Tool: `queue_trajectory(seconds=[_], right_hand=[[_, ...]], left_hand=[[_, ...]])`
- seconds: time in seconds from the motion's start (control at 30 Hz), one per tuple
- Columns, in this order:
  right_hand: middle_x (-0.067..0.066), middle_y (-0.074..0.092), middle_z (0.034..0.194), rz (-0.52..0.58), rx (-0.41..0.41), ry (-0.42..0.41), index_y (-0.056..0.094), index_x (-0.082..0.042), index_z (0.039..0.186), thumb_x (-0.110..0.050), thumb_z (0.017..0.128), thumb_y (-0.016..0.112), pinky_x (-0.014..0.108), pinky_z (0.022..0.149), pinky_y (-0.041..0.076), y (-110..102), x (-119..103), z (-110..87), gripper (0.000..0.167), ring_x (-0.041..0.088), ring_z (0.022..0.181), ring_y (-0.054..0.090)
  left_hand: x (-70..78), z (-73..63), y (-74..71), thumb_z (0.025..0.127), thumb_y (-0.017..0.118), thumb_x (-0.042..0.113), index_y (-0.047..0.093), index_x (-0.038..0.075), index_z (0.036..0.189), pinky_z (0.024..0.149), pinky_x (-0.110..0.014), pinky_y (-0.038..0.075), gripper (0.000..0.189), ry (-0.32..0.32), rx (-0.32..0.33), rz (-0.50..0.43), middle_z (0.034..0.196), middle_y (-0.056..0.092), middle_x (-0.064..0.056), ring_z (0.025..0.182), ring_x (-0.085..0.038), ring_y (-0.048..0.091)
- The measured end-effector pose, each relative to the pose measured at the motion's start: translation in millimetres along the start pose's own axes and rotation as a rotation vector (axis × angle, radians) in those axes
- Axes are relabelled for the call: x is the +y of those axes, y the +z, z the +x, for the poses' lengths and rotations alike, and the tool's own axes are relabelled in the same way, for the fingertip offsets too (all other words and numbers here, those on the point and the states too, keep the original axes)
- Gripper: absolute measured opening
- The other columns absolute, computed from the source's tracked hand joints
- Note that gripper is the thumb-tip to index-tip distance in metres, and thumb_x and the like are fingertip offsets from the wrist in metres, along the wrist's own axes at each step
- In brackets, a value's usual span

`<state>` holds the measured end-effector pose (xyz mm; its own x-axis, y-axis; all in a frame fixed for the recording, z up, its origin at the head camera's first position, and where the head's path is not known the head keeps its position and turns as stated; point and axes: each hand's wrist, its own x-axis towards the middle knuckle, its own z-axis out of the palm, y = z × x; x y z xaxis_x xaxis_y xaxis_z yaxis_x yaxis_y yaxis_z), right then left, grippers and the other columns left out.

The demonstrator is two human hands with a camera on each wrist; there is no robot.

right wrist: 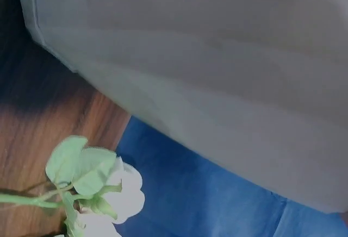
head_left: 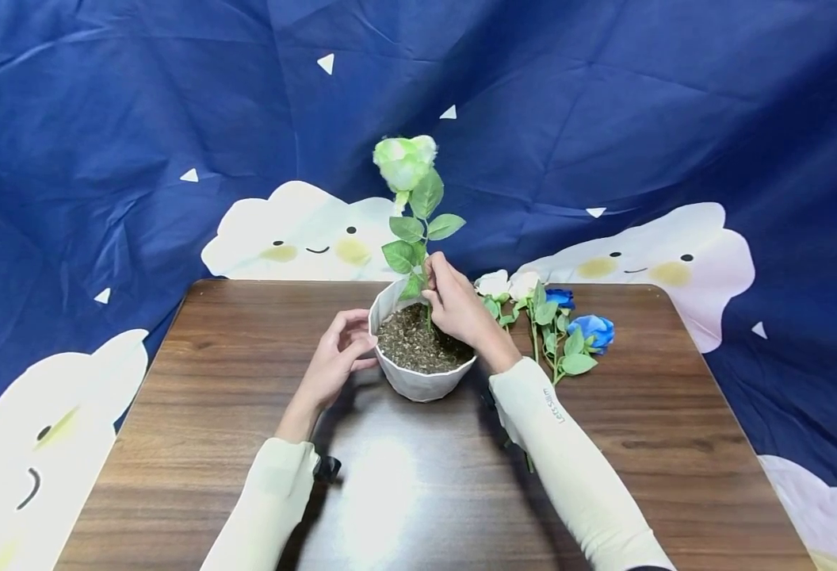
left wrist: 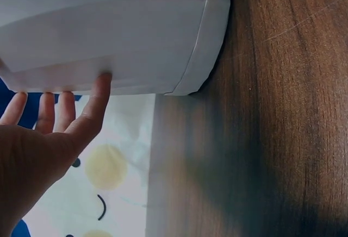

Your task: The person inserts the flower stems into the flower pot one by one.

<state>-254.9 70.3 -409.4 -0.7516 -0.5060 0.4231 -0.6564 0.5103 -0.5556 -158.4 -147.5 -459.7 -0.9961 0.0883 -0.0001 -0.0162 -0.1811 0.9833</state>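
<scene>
My right hand (head_left: 454, 305) pinches the green stem of a pale green and white rose (head_left: 404, 162) over the pot. The flower stands upright, and its stem reaches down to the dark soil (head_left: 418, 345). White and faceted, the pot (head_left: 422, 386) sits on the table. At its left side is my left hand (head_left: 336, 353), with fingertips resting on the outer wall. In the left wrist view, the fingers (left wrist: 95, 104) are spread and touch the pot wall (left wrist: 109, 36). The right wrist view shows the pot's side (right wrist: 179, 79) but no hand.
To the right of the pot lie white roses (head_left: 493, 284) and blue roses (head_left: 593, 331) with leafy stems, partly behind my right forearm. The wooden table (head_left: 233, 381) backs onto a blue cloth (head_left: 533, 119) with smiling clouds.
</scene>
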Motion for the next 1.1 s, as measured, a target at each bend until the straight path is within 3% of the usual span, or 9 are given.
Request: queue_trajectory(seconds=[0.3,0.8,0.93,1.1], right_hand=[[0.010,0.047,0.091,-0.023,-0.110,0.029,0.036,-0.007,0.105,0.004,0.097,0.058,0.037,0.070,0.046,0,-1,-0.1,0.026,0.025,0.081,0.050],[0.009,0.053,0.092,-0.011,-0.113,0.041,0.040,-0.006,0.107,-0.002,0.097,0.065,0.036,0.074,0.050,-5,-4,-9.8,0.027,0.022,0.084,0.055],[0.009,0.060,0.096,-0.016,-0.063,0.075,0.048,-0.004,0.110,-0.010,0.093,0.074,0.035,0.079,0.054,-14,-5,-11.0,0.031,0.022,0.088,0.060],[0.011,0.065,0.099,0.028,0.071,0.109,0.057,-0.003,0.110,-0.012,0.092,0.076,0.036,0.082,0.057,-31,-7,-15.2,0.028,0.023,0.090,0.065]], left_hand=[[-0.3,-0.8,-0.8,0.093,0.060,-0.003,0.042,-0.004,0.139,0.088,-0.050,0.059,0.049,-0.008,-0.007,-0.008,0.132,0.048,-0.026,0.108,-0.023,0.058],[-5.6,-6.4,1.5,0.094,0.060,-0.002,0.044,-0.001,0.139,0.086,-0.048,0.059,0.048,-0.027,0.008,-0.001,0.130,0.049,-0.025,0.109,-0.026,0.057],[-3.9,-5.8,1.0,0.094,0.061,-0.002,0.045,0.000,0.139,0.085,-0.049,0.059,0.047,-0.018,0.015,0.002,0.130,0.050,-0.025,0.110,-0.028,0.057],[0.3,-1.9,1.5,0.094,0.061,-0.001,0.044,-0.001,0.139,0.087,-0.049,0.059,0.048,-0.008,0.008,0.004,0.132,0.049,-0.026,0.111,-0.027,0.057]])
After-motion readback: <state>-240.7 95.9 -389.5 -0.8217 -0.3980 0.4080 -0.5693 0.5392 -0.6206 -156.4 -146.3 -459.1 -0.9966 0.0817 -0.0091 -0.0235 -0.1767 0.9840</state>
